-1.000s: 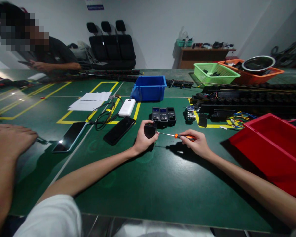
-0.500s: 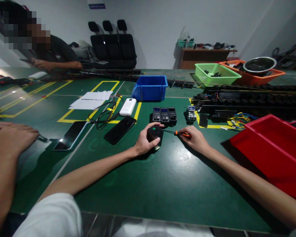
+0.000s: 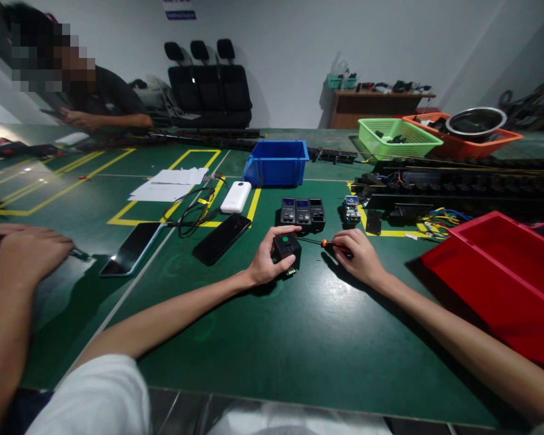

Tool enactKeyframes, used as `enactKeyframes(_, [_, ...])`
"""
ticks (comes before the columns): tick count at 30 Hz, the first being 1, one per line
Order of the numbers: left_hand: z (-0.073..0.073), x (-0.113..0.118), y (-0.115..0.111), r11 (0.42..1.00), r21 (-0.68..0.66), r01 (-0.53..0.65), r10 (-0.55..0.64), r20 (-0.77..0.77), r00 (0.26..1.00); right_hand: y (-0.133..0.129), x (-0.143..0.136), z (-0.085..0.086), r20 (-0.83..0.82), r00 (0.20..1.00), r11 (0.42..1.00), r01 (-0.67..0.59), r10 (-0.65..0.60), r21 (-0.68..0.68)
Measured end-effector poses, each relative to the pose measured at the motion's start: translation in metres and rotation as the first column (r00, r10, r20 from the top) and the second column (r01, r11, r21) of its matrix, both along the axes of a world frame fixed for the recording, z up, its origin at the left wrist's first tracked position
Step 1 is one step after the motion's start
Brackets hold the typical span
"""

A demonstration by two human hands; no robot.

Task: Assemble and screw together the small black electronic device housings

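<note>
My left hand point(image 3: 269, 258) is closed around a small black box-shaped module point(image 3: 288, 244) with a green dot on its face and a strip of metal contacts at its lower edge. In my right hand point(image 3: 356, 257) is a screwdriver point(image 3: 325, 243) with an orange and black handle; its thin shaft points left at the module. Whether the tip touches the module I cannot tell. A tiny dark piece, perhaps a screw point(image 3: 318, 260), lies on the table between the hands. Just behind stand three black modules point(image 3: 303, 211) side by side, and to their right a stack of small metallic parts point(image 3: 352, 208).
A black phone point(image 3: 222, 238), a white power bank point(image 3: 236, 197), cables and paper point(image 3: 167, 184) lie left. A blue bin point(image 3: 278, 163) stands behind, a red bin point(image 3: 494, 278) at right. Black rails point(image 3: 417, 181) with wires lie back right. Another person's hands point(image 3: 31, 254) rest at far left.
The module in my left hand has been turned so its green-dotted face shows more squarely. My right hand has shifted slightly right with the screwdriver.
</note>
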State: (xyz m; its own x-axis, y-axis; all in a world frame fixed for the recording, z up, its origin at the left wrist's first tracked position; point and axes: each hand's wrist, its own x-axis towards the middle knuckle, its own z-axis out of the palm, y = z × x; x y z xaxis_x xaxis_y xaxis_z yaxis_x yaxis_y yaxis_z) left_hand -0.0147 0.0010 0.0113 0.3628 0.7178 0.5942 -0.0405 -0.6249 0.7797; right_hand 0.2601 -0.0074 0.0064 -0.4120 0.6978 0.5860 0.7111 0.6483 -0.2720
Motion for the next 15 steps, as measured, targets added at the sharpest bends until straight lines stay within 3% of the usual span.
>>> enactKeyframes(4, [-0.0022, -0.0011, 0.0013, 0.999, -0.023, -0.034, 0.034, 0.001, 0.999, -0.0030, -0.0011, -0.0018, 0.053, 0.998, 0.996, -0.042, 0.038, 0.083])
enactKeyframes(8, [-0.0040, 0.0004, 0.0021, 1.000, -0.007, -0.015, 0.015, 0.064, 0.998, -0.0039, -0.0017, -0.0030, 0.084, 0.992, 0.994, -0.096, 0.091, 0.060])
enactKeyframes(15, [0.0013, 0.0006, 0.0024, 0.998, 0.041, -0.046, 0.046, 0.004, 0.999, -0.0039, -0.0011, -0.0032, 0.114, 0.980, 0.984, -0.172, 0.166, 0.052])
